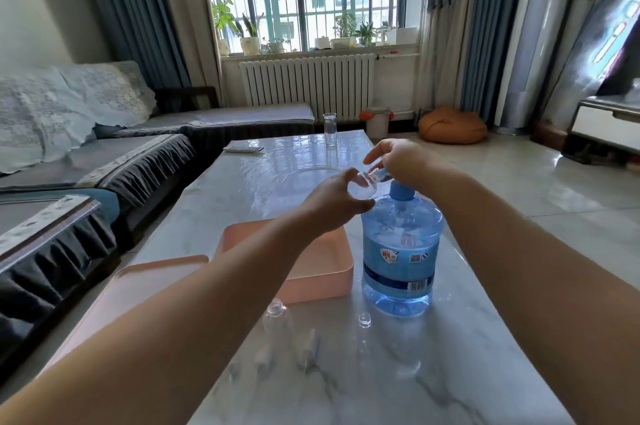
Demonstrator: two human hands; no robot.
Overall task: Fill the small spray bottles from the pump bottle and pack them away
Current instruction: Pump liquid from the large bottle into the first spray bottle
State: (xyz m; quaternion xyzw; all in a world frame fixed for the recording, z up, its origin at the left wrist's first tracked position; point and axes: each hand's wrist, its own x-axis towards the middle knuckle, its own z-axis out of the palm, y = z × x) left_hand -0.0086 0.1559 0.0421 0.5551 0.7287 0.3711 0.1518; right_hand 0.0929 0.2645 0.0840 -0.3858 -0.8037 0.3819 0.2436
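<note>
Nearest the lens, two bare forearms reach forward over the glossy grey-veined marble table (346, 386). At their far end the left hand (332, 206) curls its fingers and thumb round a small clear plastic spray bottle (363, 186), held tilted with its neck toward the right hand (398, 161). That hand hangs over the bottle's mouth with fingers bent down onto the pump on the blue cap (402, 190); whether it pinches or only presses there cannot be told. Directly below this grip stands the big translucent blue pump bottle (400, 262), shaped like a water-cooler jug with a printed label. Left of it, under the left forearm, sits a shallow pink plastic box (322, 272), and nearer still a flat pink lid (138, 289). On the near side of the grip, an uncapped clear small bottle (277, 317) stands upright, with a tiny clear cap (364, 319) just right of it. Beyond the hands, a tall clear glass (330, 129) stands at the table's far end.
</note>
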